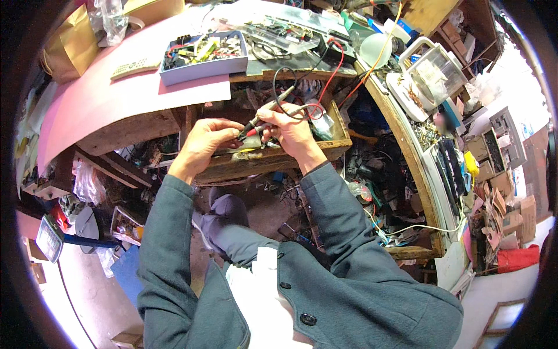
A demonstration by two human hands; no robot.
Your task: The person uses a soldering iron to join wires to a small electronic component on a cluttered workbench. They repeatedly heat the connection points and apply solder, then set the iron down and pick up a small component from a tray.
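My right hand (pixel 293 132) is closed around two test probes. One, the black-tipped probe (pixel 251 123), has a greyish handle. Just below it the red-tipped probe (pixel 254 131) points the same way, toward my left hand. With fingertips pinched together, my left hand (pixel 210 143) meets the probe tips; a small dark thing seems to be between its fingers, too small to name. A black lead (pixel 275 81) and a red lead (pixel 340 61) loop up from the probes toward the bench. Both hands are above an open wooden drawer (pixel 334 143) with mixed parts in it.
On the pink bench top (pixel 122 107) stand a blue-grey box (pixel 203 71) of small parts and a pale remote control (pixel 135 68). Clear plastic trays (pixel 279 38) and cables lie behind. Cluttered shelves (pixel 418 168) run along the right, with a yellow tool (pixel 471 166).
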